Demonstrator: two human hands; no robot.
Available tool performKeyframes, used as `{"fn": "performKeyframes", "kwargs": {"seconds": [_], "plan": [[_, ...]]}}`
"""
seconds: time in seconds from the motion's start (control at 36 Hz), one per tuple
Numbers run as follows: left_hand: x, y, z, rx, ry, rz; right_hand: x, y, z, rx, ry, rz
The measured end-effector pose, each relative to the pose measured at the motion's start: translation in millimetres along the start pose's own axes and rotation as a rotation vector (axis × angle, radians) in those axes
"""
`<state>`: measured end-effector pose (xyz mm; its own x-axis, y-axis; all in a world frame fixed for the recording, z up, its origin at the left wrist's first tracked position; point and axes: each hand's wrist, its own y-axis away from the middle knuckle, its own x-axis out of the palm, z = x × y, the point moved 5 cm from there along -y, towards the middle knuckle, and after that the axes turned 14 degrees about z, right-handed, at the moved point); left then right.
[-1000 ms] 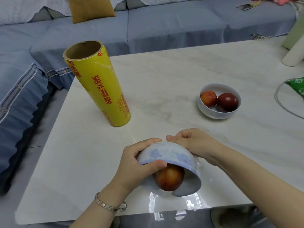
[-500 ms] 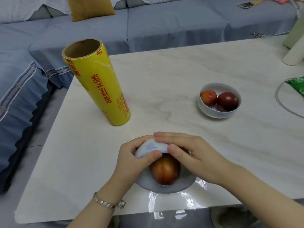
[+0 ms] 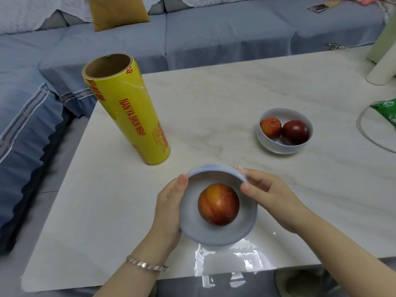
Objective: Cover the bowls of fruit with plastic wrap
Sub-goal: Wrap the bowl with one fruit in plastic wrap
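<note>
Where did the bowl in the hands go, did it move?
Yes. The bowl tipped mouth-up from the table, staying in front of the yellow roll.

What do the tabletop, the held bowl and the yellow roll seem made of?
Glossy tabletop: stone or laminate; grey veins, reflections. The held bowl: probably glazed ceramic; smooth pale sheen. The yellow roll: plastic film on a cardboard tube; brown core shows.

Down the side of the tall yellow roll of plastic wrap I read red capitals: NAN YA SHUN WRAP. At its top rim only "AP" shows, and the small red print near its base is too fine for me to read.
</note>
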<state>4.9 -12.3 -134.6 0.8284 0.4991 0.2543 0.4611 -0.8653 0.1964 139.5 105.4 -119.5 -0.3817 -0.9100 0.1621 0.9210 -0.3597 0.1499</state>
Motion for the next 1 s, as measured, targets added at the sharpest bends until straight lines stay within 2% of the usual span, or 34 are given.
{"fn": "performKeyframes", "kwargs": {"seconds": [0.08,0.22,0.31,0.44,0.5,0.58,0.72,0.86,1.0], "plan": [[0,-4,-5,-0.016,-0.155,0.120,-5,1,-1,-0.014,-0.005,-0.075],[14,-17,-21,-0.067,-0.425,0.349,-3,0,-2,0.004,0.020,-0.066],[16,-21,-22,-0.022,-0.529,0.269,-2,-2,-2,0.002,0.027,-0.062],[7,-15,-16,0.041,-0.473,0.123,1,-7,5,0.081,0.146,0.012],[6,-11,-14,0.057,-0.478,0.087,-1,-11,12,0.072,0.205,-0.023],[8,-8,-13,0.069,-0.485,0.073,-2,-17,16,0.101,0.262,-0.047],[5,-5,-14,0.100,-0.464,0.058,-1,-21,13,0.211,0.279,0.062],[3,-3,-13,0.102,-0.508,0.098,-10,-24,24,0.189,0.214,-0.008],[0,0,-12,0.119,-0.492,0.118,-12,-24,21,0.353,0.212,0.059]]}}
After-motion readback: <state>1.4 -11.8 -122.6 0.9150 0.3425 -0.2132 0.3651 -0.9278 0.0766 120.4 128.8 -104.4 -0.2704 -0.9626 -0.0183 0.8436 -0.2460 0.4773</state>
